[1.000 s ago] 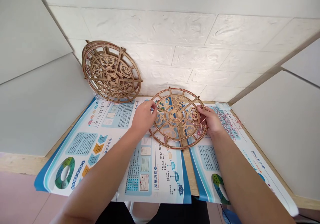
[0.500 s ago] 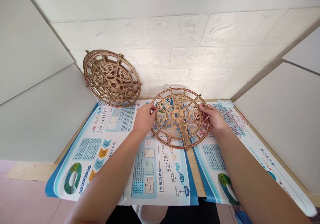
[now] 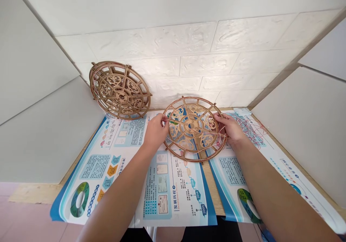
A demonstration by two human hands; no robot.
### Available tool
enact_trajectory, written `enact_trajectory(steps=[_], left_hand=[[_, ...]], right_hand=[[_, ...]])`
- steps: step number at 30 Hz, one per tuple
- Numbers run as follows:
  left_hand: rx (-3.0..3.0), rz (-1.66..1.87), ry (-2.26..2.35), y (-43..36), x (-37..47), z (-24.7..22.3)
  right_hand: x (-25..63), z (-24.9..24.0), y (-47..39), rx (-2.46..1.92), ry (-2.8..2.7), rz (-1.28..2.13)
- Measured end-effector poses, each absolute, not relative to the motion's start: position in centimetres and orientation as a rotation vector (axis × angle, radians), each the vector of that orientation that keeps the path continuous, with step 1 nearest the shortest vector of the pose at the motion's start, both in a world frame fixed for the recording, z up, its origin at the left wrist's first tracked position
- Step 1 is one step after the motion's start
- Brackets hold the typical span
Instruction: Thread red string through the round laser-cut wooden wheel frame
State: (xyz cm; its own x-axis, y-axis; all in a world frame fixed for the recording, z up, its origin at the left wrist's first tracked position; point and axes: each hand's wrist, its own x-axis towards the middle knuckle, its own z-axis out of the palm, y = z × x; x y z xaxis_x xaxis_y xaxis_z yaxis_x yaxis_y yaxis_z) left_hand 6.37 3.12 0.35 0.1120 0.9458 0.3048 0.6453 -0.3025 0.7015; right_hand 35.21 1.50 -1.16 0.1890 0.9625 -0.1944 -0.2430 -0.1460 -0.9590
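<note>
A round openwork wooden wheel (image 3: 191, 126), with spokes, scroll cutouts and small tabs, is held tilted over the printed sheets. Thin copper-coloured wire (image 3: 186, 150) runs along its rim and across its lower half. My right hand (image 3: 232, 128) grips the right edge, thumb on top and fingers behind, with wire close by. At the left rim, my left hand (image 3: 157, 128) is closed in a pinch. Whether rim or wire lies between its fingertips I cannot tell.
More such wheels (image 3: 121, 96) lean stacked against the white brick-patterned wall (image 3: 208, 63) at the left. Loose tangled wire (image 3: 254, 128) and a small clear plastic piece (image 3: 242, 111) lie at the right. Printed posters (image 3: 162, 213) cover the wooden tabletop (image 3: 216, 191). Grey panels (image 3: 35, 134) flank both sides.
The camera view has shifted slightly. My left hand has stayed at the left rim with only a small finger movement; my right hand keeps its grip on the wheel.
</note>
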Motion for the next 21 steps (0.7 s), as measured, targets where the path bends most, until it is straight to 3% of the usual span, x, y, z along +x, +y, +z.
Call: enact_trajectory(steps=[21], left_hand=[[2.346, 0.852, 1.638, 3.04, 6.53, 0.56]], right_hand=[[35.43, -1.53, 1.67, -1.266, -0.803, 1.271]])
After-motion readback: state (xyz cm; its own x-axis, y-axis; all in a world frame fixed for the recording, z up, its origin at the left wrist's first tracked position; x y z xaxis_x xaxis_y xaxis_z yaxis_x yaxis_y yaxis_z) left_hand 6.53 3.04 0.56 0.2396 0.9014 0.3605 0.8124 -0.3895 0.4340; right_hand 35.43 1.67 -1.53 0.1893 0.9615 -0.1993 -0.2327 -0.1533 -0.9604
